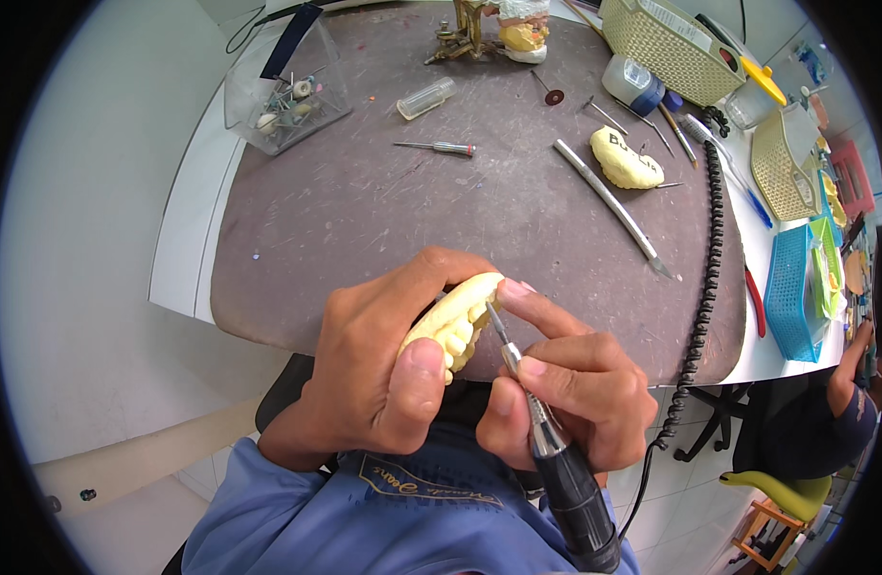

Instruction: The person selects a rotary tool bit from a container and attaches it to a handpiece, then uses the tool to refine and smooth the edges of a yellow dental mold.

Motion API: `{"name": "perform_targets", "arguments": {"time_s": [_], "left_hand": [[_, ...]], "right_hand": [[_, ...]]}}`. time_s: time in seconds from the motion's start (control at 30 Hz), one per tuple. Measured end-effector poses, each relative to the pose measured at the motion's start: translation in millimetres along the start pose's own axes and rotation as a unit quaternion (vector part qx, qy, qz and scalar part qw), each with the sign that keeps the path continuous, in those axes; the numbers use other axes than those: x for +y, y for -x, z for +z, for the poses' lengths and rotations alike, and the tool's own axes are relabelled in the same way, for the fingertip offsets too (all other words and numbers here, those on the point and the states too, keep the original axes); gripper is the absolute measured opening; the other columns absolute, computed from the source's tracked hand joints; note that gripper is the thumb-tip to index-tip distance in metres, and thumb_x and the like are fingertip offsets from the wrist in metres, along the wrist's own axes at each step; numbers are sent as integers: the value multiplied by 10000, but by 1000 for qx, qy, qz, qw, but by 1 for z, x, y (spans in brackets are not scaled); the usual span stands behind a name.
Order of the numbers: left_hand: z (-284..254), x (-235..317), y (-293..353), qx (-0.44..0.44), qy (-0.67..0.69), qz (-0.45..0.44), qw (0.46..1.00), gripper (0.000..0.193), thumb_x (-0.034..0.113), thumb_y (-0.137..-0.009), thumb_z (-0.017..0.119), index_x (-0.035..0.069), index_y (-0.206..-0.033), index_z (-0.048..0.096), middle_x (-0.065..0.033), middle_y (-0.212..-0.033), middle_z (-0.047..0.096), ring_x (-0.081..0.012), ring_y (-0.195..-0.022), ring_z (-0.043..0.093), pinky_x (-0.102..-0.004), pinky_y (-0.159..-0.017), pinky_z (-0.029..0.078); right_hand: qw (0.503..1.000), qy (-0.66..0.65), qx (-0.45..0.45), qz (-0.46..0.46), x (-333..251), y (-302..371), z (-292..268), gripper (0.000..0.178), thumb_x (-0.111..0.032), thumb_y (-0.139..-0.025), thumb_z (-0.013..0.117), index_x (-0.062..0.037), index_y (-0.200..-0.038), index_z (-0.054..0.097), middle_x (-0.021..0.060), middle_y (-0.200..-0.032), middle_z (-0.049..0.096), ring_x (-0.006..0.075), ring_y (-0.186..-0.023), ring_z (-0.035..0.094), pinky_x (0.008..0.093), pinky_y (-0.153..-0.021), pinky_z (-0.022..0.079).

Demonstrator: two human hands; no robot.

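While left hand point(364, 345) holds cast point(452, 309), bur point(497, 322) at edge.

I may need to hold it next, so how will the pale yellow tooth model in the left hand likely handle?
The tooth model is probably stiff: it shows no dent in the left hand. Its teeth could chip, since they jut out as small bumps. Its dull surface suggests it may not be slippery.
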State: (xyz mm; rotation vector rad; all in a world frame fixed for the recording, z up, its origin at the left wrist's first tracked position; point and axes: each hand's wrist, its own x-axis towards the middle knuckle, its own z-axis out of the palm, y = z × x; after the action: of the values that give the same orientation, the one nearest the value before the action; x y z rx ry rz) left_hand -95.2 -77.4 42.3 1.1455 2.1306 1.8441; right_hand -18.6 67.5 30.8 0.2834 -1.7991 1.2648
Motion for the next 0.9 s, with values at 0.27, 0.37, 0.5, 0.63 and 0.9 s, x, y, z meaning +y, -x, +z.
{"name": "perform_targets", "arguments": {"time_s": [0.27, 0.37, 0.5, 0.63, 0.9], "left_hand": [[1, -1, 0, 3, 3, 4, 1000, 428, 291, -867, 456, -29, -1103, 616, -170, -813, 634, -275, -660, 649, -381, -603, 512], [1, 0, -1, 1, 1, 6, 1000, 429, 289, -867, 455, -30, -1102, 619, -173, -823, 638, -278, -669, 653, -380, -611, 516], [1, 0, -1, -1, 1, 9, 1000, 432, 287, -868, 453, -32, -1104, 623, -175, -837, 643, -278, -686, 656, -375, -624, 520], [2, -1, -2, 4, 9, 25, 1000, 428, 283, -865, 457, -33, -1097, 629, -179, -851, 648, -277, -690, 656, -374, -629, 521], [3, -2, 0, 15, -8, 47, 999, 433, 292, -876, 499, -48, -1107, 634, -174, -877, 668, -275, -688, 671, -361, -617, 531]], "right_hand": [[1000, -7, -10, -2, -1, -1, 0, 208, -44, -772, 825, 9, -815, 628, 136, -697, 666, 398, -900, 743, 473, -796, 641], [1000, -6, -10, 3, -1, 0, -1, 206, -44, -774, 826, 9, -816, 631, 133, -700, 667, 398, -899, 743, 477, -807, 637], [1000, -12, -9, 19, -3, -1, -2, 205, -38, -773, 826, 4, -811, 629, 128, -700, 667, 396, -904, 743, 475, -813, 635], [1000, -22, -5, 12, -2, -2, -2, 209, -34, -772, 825, 0, -822, 626, 129, -709, 669, 399, -918, 740, 478, -815, 633], [992, -98, 5, 85, -8, 0, -9, 248, -16, -764, 833, -15, -863, 606, 131, -760, 678, 422, -967, 725, 505, -876, 605]]}}
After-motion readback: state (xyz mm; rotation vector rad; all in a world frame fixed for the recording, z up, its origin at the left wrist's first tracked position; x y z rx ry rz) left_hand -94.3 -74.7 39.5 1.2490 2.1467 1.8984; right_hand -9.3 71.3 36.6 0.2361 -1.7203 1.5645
